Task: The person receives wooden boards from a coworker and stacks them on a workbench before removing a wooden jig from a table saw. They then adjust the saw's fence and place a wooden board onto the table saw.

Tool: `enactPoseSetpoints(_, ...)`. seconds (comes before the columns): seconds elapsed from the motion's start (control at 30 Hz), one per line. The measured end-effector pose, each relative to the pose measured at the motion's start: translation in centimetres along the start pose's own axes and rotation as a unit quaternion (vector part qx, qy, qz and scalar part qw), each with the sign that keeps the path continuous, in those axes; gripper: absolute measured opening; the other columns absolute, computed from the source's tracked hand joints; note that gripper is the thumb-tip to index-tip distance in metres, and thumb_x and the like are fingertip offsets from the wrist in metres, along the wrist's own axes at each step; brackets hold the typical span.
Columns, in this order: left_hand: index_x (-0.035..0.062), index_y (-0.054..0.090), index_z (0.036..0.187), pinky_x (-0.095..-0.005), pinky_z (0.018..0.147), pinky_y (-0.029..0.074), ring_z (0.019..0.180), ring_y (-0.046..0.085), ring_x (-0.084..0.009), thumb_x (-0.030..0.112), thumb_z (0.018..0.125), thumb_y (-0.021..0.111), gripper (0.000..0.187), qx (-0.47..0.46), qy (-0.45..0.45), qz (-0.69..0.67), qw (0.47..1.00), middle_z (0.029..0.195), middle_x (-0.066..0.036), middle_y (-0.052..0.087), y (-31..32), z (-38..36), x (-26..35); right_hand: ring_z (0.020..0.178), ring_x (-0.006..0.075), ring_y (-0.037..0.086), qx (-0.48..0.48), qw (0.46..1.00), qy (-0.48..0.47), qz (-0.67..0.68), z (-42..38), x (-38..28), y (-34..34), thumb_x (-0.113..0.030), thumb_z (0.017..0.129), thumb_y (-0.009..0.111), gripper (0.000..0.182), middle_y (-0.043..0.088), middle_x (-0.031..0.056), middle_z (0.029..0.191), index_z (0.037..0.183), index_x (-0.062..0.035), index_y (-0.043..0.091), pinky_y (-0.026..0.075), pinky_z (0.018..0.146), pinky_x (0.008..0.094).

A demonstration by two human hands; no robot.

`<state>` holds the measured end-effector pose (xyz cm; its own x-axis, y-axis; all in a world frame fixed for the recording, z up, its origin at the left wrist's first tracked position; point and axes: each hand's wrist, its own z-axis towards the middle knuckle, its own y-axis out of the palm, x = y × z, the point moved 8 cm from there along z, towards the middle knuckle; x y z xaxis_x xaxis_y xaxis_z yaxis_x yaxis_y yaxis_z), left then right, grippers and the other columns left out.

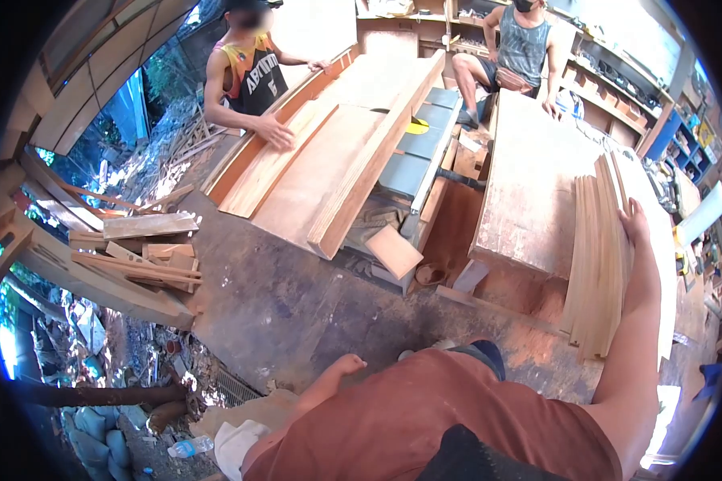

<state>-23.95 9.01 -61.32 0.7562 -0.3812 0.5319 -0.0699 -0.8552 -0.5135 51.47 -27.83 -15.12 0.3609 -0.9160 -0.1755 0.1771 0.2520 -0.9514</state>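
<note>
Head view shows the right hand (636,222), nearer than the left hand (348,365), at the right edge of wooden strips (595,260) running lengthwise away (both grips unclear).

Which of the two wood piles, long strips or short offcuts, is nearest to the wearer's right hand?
The long, thin wooden strips, directly beside the right hand; the short offcuts lie far away, at the picture's left.

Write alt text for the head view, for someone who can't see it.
The wearer's right hand is at the edge of long, thin wooden strips on a workbench; the left hand is near the torso. Beyond, one person reaches over long boards; another person is farther right.
</note>
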Motion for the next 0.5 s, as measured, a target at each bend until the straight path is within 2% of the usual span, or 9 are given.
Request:
enactPoseSetpoints(0.07, 0.0044, 0.069, 0.088, -0.0350, 0.069, 0.048, 0.075, 0.063, -0.0196, 0.040, 0.082, 0.061, 0.037, 0.031, 0.019, -0.037, 0.999, 0.077, -0.012, 0.066, -1.7, 0.6, 1.7, 0.125, 0.0285, 0.042, -0.006, 1.000, 0.009, -0.004, -0.1, -0.2, -0.2, -0.032, 0.082, 0.063, 0.062, 0.046, 0.0141, 0.134, 0.134, -0.0068, 0.041, 0.035, 0.105, 0.0375)
enactPoseSetpoints(0.13, 0.0035, 0.068, 0.093, -0.0354, 0.070, 0.049, 0.077, 0.064, -0.0218, 0.038, 0.082, 0.063, 0.036, 0.018, -0.024, -0.129, 0.991, 0.078, -0.013, 0.067, -2.7, 2.4, 2.9, 0.125, 0.0285, 0.043, 0.004, 1.000, -0.011, -0.002, -0.4, -0.5, -0.3, -0.032, 0.083, 0.062, 0.060, 0.046, 0.0143, 0.134, 0.133, -0.0060, 0.042, 0.035, 0.105, 0.0378)
enactPoseSetpoints(0.2, 0.0033, 0.067, 0.096, -0.0349, 0.070, 0.049, 0.077, 0.064, -0.0217, 0.035, 0.082, 0.064, 0.035, 0.056, 0.008, -0.136, 0.989, 0.079, -0.012, 0.067, -4.0, 3.9, 5.3, 0.125, 0.0285, 0.043, 0.001, 1.000, -0.005, -0.003, -1.1, -1.2, -0.7, -0.032, 0.083, 0.062, 0.059, 0.046, 0.0145, 0.134, 0.133, -0.0058, 0.042, 0.035, 0.104, 0.0379)
enactPoseSetpoints(0.33, 0.0034, 0.067, 0.097, -0.0342, 0.073, 0.049, 0.080, 0.064, -0.0218, 0.034, 0.082, 0.064, 0.034, 0.035, 0.002, -0.161, 0.986, 0.084, -0.012, 0.068, -4.4, 4.6, 9.7, 0.125, 0.0285, 0.042, 0.005, 1.000, -0.026, 0.001, -0.6, -0.9, -0.6, -0.032, 0.083, 0.061, 0.058, 0.046, 0.0149, 0.134, 0.132, -0.0054, 0.043, 0.035, 0.104, 0.0378)
enactPoseSetpoints(0.4, 0.0033, 0.066, 0.099, -0.0344, 0.077, 0.049, 0.085, 0.064, -0.0220, 0.034, 0.083, 0.063, 0.035, 0.095, 0.034, -0.189, 0.977, 0.090, -0.012, 0.068, -5.0, 4.7, 11.0, 0.126, 0.0286, 0.042, 0.005, 1.000, -0.016, -0.001, -0.7, -0.8, -0.7, -0.032, 0.083, 0.061, 0.059, 0.046, 0.0150, 0.134, 0.132, -0.0053, 0.043, 0.035, 0.104, 0.0377)
enactPoseSetpoints(0.5, 0.0030, 0.065, 0.101, -0.0358, 0.080, 0.049, 0.089, 0.064, -0.0234, 0.034, 0.083, 0.064, 0.036, 0.054, 0.026, -0.167, 0.984, 0.095, -0.014, 0.067, -3.0, 4.2, 10.8, 0.126, 0.0286, 0.042, 0.001, 1.000, -0.007, -0.009, -0.5, -0.7, -0.5, -0.033, 0.083, 0.061, 0.060, 0.045, 0.0152, 0.134, 0.132, -0.0053, 0.043, 0.035, 0.104, 0.0375)
